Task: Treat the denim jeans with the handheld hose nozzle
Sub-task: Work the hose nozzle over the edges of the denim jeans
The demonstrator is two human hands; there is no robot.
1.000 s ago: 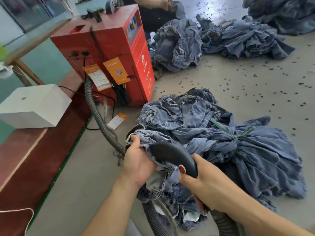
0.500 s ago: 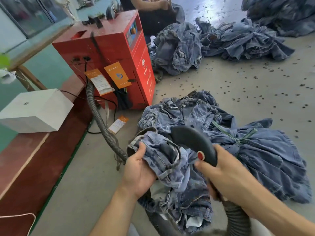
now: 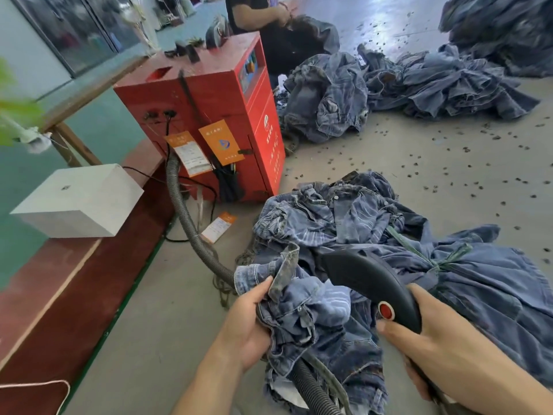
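the left hand (image 3: 248,327) grasps a bunched section of the denim jeans (image 3: 311,319), thumb on top of a folded edge, fingers curled under the fabric. the right hand (image 3: 431,339) is wrapped around the rear grip of the black hose nozzle (image 3: 368,280), with the thumb lying just beside the red button (image 3: 386,310); whether the button is pressed cannot be told. compared with one second ago, the nozzle has lifted off the gathered fabric and swung to the right of it, and the left hand has turned the bunch so that a different fold faces up. judgement: one spot has been treated and the garment is being repositioned for the next pass, so the task is in progress, not complete. the nozzle head now points away from the person, over the held jeans, with its tip close above the fabric; contact cannot be confirmed. the held jeans lie on top of a tied bundle of jeans (image 3: 449,265) on the floor (image 3: 449,163), directly in front of the person. the ribbed grey hose (image 3: 185,217) runs from behind the held jeans to the red machine (image 3: 209,115), which stands beyond and to the left of the nozzle. further denim piles (image 3: 419,82) lie beyond the machine's right side. dark specks are scattered over the floor to the right of the nozzle.
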